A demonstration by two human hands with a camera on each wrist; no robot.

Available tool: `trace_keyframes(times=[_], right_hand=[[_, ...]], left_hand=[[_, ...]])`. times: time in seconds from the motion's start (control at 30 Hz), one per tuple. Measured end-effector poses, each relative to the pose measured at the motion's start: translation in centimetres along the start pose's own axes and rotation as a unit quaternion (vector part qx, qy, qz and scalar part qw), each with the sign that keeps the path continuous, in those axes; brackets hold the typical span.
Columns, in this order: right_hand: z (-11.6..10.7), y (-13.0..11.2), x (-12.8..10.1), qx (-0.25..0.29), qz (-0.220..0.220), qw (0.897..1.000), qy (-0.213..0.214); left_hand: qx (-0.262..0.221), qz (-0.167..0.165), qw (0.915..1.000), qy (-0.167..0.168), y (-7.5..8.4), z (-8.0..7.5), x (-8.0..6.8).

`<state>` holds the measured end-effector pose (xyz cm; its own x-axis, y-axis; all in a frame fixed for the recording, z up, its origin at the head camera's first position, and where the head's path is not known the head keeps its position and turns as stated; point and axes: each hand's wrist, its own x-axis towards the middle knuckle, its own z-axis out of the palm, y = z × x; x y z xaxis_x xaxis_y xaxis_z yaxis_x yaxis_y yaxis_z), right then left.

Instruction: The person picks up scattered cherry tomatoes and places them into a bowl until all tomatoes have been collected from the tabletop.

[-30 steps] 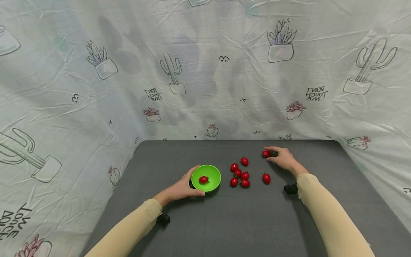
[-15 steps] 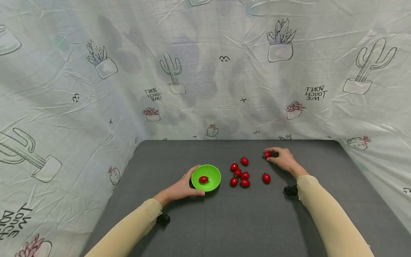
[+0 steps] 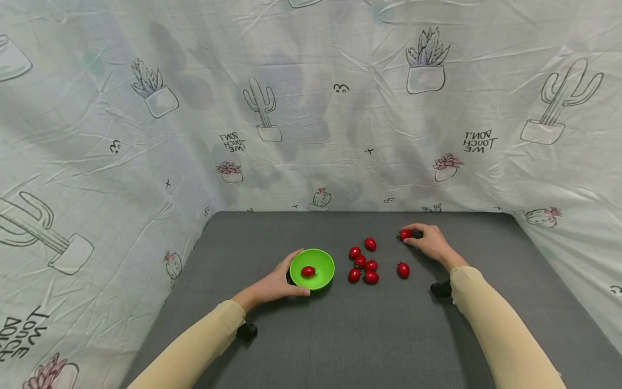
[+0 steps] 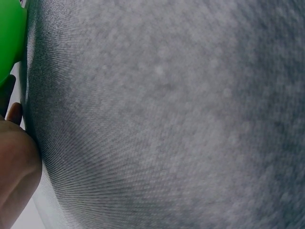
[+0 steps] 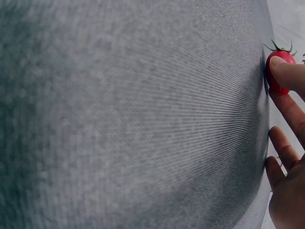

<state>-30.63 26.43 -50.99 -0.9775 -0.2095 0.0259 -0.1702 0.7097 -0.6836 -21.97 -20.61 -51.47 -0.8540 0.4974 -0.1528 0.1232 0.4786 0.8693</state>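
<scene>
My left hand (image 3: 274,283) holds the left side of a small bright green bowl (image 3: 323,262), thumb at its near rim and fingers toward the far side. One red cherry tomato (image 3: 308,272) lies inside it. At the left edge of the left wrist view, part of the bowl (image 4: 9,38) shows above the hand. Toward the back right of the table, my right hand (image 3: 430,241) pinches a cherry tomato (image 3: 404,234) between thumb and fingers. In the right wrist view this tomato (image 5: 286,55) has its green stem end up, with the thumb across it.
Several cherry tomatoes (image 3: 360,261) are grouped right of the bowl. A single one (image 3: 403,270) lies apart, nearer than the right hand. All are on a dark grey table (image 3: 355,335). A pale curtain (image 3: 311,108) with cactus drawings hangs behind and beside it.
The thumb and fingers of my right hand have closed on the back tomato, which has turned and shifted slightly right. The left hand and bowl stay where they were.
</scene>
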Motion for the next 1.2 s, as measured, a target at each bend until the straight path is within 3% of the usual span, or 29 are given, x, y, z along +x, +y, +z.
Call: trace_keyframes(times=[0.47,0.87,1.2], right_hand=[[-0.5,-0.9,-0.2,0.019,-0.012,1.0,-0.009],[-0.6,-3.1,-0.4,0.027,-0.071,0.997,0.0],[-0.1,-5.3,-0.6,0.049,-0.087,0.995,-0.012]], left_hand=[[0.009,-0.008,0.9999,0.002,0.1,0.0,0.0],[0.002,-0.004,1.0,0.006,0.1,-0.2,-0.1],[0.0,-0.004,1.0,0.006,0.1,-0.2,-0.1]])
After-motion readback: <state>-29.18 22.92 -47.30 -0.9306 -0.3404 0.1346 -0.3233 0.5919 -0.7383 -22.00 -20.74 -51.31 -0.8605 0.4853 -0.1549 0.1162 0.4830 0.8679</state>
